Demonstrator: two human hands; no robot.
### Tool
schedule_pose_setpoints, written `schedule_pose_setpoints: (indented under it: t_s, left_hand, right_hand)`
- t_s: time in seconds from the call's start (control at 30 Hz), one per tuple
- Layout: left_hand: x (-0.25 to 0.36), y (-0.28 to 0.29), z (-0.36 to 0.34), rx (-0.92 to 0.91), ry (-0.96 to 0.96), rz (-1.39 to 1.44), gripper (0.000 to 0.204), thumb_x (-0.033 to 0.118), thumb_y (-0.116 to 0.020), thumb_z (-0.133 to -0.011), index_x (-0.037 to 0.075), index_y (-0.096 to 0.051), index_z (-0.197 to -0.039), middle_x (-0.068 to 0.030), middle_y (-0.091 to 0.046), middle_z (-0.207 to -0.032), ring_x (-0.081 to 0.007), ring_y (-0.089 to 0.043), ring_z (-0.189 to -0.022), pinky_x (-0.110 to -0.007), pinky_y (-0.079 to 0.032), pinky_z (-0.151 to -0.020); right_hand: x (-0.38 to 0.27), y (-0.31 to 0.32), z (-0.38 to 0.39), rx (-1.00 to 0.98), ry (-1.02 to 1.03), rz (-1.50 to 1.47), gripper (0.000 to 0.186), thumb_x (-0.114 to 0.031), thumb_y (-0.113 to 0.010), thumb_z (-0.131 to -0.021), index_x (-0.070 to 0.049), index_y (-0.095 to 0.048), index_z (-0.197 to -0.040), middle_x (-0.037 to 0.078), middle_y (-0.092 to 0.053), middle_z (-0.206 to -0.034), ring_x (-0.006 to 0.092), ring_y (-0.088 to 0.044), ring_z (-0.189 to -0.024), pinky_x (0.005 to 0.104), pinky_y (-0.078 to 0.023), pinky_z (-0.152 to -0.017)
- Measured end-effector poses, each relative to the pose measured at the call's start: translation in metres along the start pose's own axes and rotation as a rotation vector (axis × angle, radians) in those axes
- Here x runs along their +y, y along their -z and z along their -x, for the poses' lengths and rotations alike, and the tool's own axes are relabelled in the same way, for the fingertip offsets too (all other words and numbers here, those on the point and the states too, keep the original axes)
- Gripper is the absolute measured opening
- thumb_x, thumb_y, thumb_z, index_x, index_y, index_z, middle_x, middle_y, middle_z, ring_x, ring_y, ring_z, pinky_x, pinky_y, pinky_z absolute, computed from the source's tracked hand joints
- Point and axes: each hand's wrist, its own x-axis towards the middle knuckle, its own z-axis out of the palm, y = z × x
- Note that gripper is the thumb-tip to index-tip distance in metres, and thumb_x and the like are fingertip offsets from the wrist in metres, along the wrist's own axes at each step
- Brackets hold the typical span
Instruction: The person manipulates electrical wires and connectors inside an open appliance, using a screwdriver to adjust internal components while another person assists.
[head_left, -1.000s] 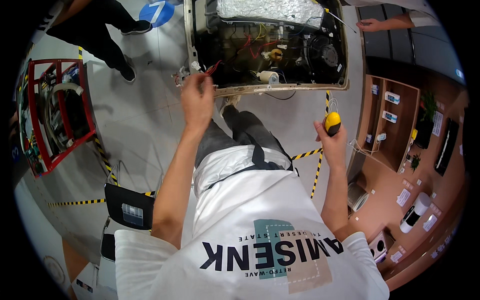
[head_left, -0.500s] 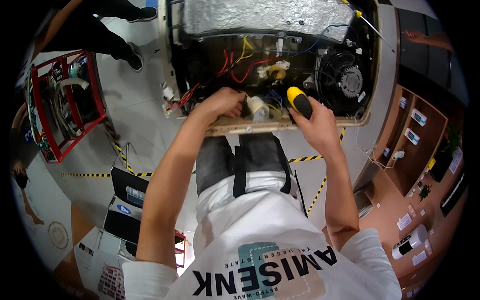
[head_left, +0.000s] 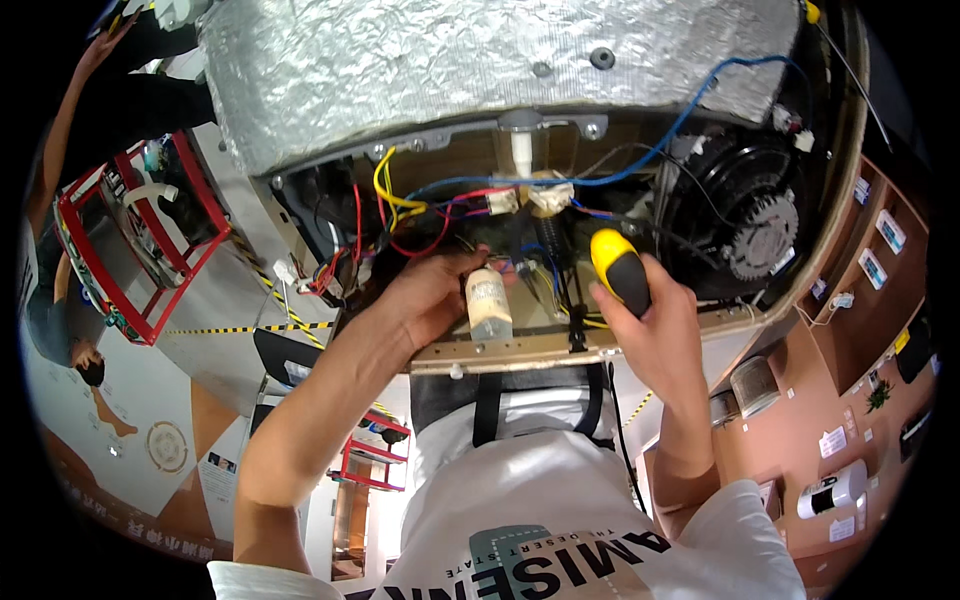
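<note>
My right hand [head_left: 655, 320] is closed around the yellow and black handle of a screwdriver [head_left: 618, 268]; its shaft is not visible. It is held over the front edge of an opened appliance casing [head_left: 560, 352]. My left hand [head_left: 432, 295] reaches inside, with its fingers drawn together at the wired end of a cream cylindrical capacitor [head_left: 488, 302]. They seem to pinch thin wires [head_left: 506, 265] there, though the fingertips are partly hidden. The capacitor lies tilted against the front rim, beside the left hand's fingers.
A foil-covered block [head_left: 480, 80] fills the casing's far part. A black fan motor [head_left: 735, 215] sits at the right. A blue wire [head_left: 640, 165], red wires [head_left: 400, 240] and a white connector [head_left: 502, 202] cross the interior. Another screwdriver [head_left: 850, 65] lies at far right. A red rack [head_left: 145, 235] stands left.
My view has come closer to the casing and shifted, so the interior appears larger. The left hand remains at the capacitor's wired end, and the right hand keeps hold of the screwdriver.
</note>
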Motion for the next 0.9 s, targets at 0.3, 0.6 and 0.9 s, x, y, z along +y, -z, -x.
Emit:
schedule_pose_setpoints:
  t_s: [0.3, 0.6, 0.9]
  left_hand:
    - [0.005, 0.015, -0.005, -0.138, 0.066, 0.196, 0.025, 0.018, -0.054, -0.097, 0.000, -0.059, -0.113, -0.0190, -0.061, -0.114, -0.0363, -0.062, -0.108, -0.044, -0.050, -0.098]
    - [0.018, 0.028, -0.006, -0.221, 0.082, 0.011, 0.028, 0.006, -0.064, -0.088, 0.004, -0.061, -0.116, -0.0089, -0.065, -0.114, -0.0257, -0.064, -0.106, -0.039, -0.052, -0.094]
    - [0.013, 0.042, -0.016, -0.409, 0.069, -0.047, 0.041, 0.012, -0.065, -0.090, 0.010, -0.055, -0.129, -0.0060, -0.061, -0.121, -0.0214, -0.059, -0.112, -0.041, -0.046, -0.100]
  right_hand:
    - [0.003, -0.002, 0.003, 0.045, -0.004, -0.071, 0.023, -0.010, -0.074, -0.078, 0.003, -0.057, -0.086, 0.010, -0.057, -0.067, 0.0168, -0.050, -0.057, 0.0284, -0.043, -0.056]
    - [0.001, -0.005, 0.002, 0.059, -0.053, -0.008, 0.026, -0.014, -0.075, -0.078, 0.003, -0.058, -0.087, 0.019, -0.060, -0.070, 0.0344, -0.062, -0.062, 0.0338, -0.047, -0.057]
    - [0.000, -0.011, 0.002, 0.144, -0.031, 0.007, 0.025, -0.010, -0.073, -0.078, 0.007, -0.058, -0.089, 0.017, -0.060, -0.070, 0.0245, -0.059, -0.058, 0.0303, -0.047, -0.058]
